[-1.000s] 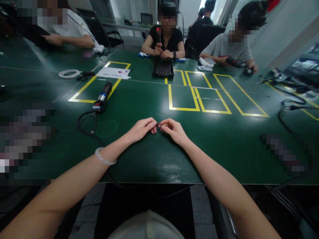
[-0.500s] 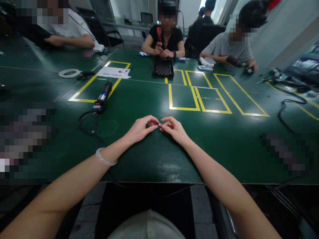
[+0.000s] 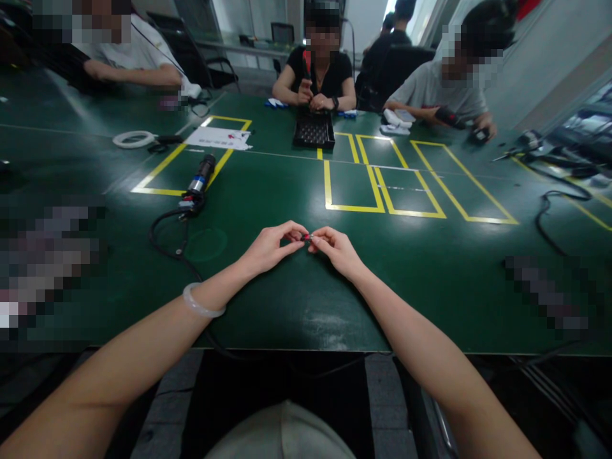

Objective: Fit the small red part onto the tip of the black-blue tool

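Note:
My left hand (image 3: 276, 245) and my right hand (image 3: 337, 250) meet fingertip to fingertip just above the green table (image 3: 268, 312). Between them is a small part (image 3: 306, 237) with red and dark bits and a shiny metallic spot, too small to name. Thumb and fingers of each hand are pinched on it, the left on its left end, the right on its right end. A pale translucent bangle (image 3: 196, 305) circles my left wrist.
A black cylindrical device (image 3: 199, 177) with a cable lies to the left. Yellow tape rectangles (image 3: 356, 208) mark the table. Beyond are a black tray (image 3: 313, 135), a white sheet (image 3: 217, 138) and a coiled white cable (image 3: 134, 140). Several people sit across the table.
The small part has turned a little between my fingertips, and more of its red side shows. My right fingers have shifted slightly; both arms are nearly still.

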`<action>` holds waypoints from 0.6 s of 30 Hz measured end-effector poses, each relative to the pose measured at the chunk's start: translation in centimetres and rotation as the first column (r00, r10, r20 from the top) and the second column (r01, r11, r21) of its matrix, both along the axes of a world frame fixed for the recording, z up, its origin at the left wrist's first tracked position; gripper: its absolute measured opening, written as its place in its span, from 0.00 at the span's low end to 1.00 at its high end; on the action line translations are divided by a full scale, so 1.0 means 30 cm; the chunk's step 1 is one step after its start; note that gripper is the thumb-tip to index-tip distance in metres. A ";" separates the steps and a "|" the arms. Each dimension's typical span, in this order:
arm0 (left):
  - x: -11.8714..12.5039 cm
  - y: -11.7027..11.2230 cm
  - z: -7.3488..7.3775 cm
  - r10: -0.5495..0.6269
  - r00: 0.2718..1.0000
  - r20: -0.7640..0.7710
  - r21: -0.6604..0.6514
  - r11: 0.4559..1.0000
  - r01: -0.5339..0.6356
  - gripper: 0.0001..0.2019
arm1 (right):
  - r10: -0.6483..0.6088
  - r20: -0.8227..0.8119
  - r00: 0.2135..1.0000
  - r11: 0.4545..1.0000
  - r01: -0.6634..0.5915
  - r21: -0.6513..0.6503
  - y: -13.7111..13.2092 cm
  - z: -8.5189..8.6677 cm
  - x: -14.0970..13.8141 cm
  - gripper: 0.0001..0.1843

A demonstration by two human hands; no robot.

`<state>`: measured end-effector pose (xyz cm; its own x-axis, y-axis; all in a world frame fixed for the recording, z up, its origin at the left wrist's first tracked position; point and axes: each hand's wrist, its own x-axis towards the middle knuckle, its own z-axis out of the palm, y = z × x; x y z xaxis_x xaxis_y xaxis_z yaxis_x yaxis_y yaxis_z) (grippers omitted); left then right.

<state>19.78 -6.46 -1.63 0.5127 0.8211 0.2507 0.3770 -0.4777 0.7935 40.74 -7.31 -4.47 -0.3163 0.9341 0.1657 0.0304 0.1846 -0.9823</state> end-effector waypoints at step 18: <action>-0.006 0.012 -0.009 0.032 0.999 -0.044 -0.022 0.999 -0.033 0.17 | 0.015 -0.044 0.999 1.000 -0.014 0.025 -0.002 -0.007 -0.001 0.17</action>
